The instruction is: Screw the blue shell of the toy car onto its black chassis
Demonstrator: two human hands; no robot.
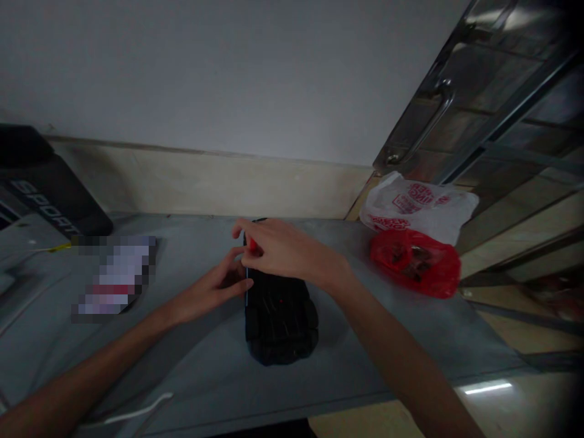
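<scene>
A black toy car [280,310] lies on the grey table, its underside facing up and its wheels showing at the near end. My left hand [223,283] grips the car's left side, thumb near the edge and fingers curled. Over the car's far half, my right hand [283,249] is closed around a small red-handled tool [252,244], which looks like a screwdriver. Only a bit of red shows between the fingers; its tip is hidden. The right hand also covers much of the car's far end.
On the grey table [196,359], a pixelated flat item [121,274] lies to the left, near a dark SPORT container [50,188]. A red plastic bag [415,261] and a white printed bag [420,204] sit at right, by a metal door [438,109]. A white cable [137,413] lies in front.
</scene>
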